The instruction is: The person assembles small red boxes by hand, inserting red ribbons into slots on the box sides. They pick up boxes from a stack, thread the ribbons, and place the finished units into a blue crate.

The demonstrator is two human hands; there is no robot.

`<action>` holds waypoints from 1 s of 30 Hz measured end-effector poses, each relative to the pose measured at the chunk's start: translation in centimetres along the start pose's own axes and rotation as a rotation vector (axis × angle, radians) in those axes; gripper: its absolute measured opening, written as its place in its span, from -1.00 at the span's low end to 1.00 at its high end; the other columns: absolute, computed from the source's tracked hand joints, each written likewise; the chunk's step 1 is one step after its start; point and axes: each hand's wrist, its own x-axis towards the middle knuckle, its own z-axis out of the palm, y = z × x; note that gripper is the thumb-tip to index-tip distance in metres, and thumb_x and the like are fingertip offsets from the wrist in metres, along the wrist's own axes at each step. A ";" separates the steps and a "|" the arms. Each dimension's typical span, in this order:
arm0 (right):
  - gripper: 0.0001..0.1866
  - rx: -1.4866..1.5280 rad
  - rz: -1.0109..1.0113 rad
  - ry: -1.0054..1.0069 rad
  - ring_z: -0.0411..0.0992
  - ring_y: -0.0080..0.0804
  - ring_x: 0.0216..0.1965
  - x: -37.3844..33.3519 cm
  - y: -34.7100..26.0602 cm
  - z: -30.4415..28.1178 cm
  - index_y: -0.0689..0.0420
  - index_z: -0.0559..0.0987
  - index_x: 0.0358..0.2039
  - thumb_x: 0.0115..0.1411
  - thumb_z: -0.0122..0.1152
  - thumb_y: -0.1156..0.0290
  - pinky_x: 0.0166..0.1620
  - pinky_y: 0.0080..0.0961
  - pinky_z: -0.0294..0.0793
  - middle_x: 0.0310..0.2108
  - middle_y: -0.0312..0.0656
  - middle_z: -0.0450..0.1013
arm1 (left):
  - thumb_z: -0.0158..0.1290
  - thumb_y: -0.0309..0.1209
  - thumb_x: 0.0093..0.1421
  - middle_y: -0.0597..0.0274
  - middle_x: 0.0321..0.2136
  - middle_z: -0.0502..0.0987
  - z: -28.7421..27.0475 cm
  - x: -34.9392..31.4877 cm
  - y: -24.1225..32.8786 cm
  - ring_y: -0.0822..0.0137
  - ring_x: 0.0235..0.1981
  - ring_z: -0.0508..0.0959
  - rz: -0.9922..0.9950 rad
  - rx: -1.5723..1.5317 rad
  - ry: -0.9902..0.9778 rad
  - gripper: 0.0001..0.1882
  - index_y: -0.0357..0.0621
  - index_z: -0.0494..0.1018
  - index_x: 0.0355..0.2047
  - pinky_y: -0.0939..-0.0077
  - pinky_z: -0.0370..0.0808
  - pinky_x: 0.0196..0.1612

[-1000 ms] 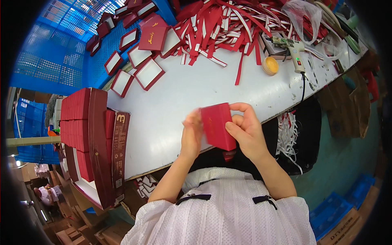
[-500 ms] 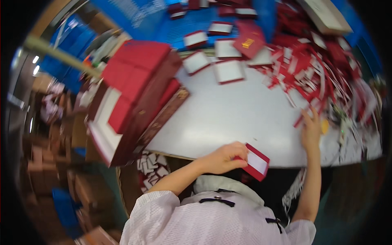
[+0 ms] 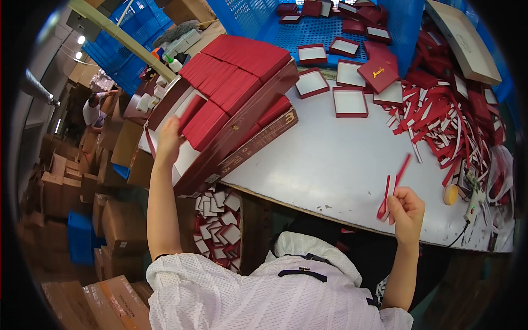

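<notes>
My left hand (image 3: 169, 140) reaches into an open carton (image 3: 242, 118), fingers bent against a small red box (image 3: 192, 114) that stands tilted beside tightly packed red boxes (image 3: 231, 71). Its thumb and part of the grip are hidden. Over the near table edge, my right hand (image 3: 406, 212) pinches narrow red ribbon strips (image 3: 387, 198), with one long end pointing up. A heap of red and white ribbon strips (image 3: 434, 129) lies farther off on the right.
White-lined red box halves (image 3: 350, 103) lie at the table's far side, more in a blue crate (image 3: 286, 33). A round yellow piece (image 3: 450, 194) and a power strip (image 3: 474, 203) sit at right. Below left, a container holds white-and-red pieces (image 3: 217, 220). Brown cartons stand beyond.
My left hand has moved left from the table edge into the carton with the small box. My right hand has drawn back from the ribbon heap, now holding strips. The view has shifted.
</notes>
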 end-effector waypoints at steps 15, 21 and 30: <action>-0.91 0.217 0.108 -0.066 0.09 -0.84 -0.72 -4.9 -2.3 2.0 0.28 0.38 -0.52 0.06 -0.04 0.53 -0.69 -0.82 0.03 -0.74 -0.45 0.25 | 0.01 -0.54 -0.09 0.25 -0.63 0.38 20.8 -19.1 7.8 0.51 -0.62 0.38 0.638 0.065 -0.943 -0.92 -0.26 0.37 -0.52 0.70 0.31 -0.57; -0.94 -0.432 -0.167 0.271 0.21 -0.68 -0.73 -6.1 -2.0 0.4 0.22 0.42 -0.48 -0.03 0.05 0.57 -0.64 -0.77 0.18 -0.71 -0.31 0.31 | -0.16 -0.56 0.05 0.28 -0.60 0.41 26.0 -22.3 5.5 0.59 -0.61 0.37 0.176 -0.206 -1.146 -0.90 -0.31 0.37 -0.47 0.76 0.31 -0.55; -0.76 -1.175 -0.715 0.452 0.31 -0.43 -0.58 -5.2 0.4 -2.0 0.21 0.45 -0.48 -0.29 0.07 0.55 -0.60 -0.62 0.26 -0.52 -0.25 0.35 | -0.15 -0.56 0.06 0.23 -0.63 0.43 29.6 -24.1 4.0 0.50 -0.62 0.42 0.350 -0.082 -1.130 -0.89 -0.32 0.37 -0.44 0.65 0.37 -0.57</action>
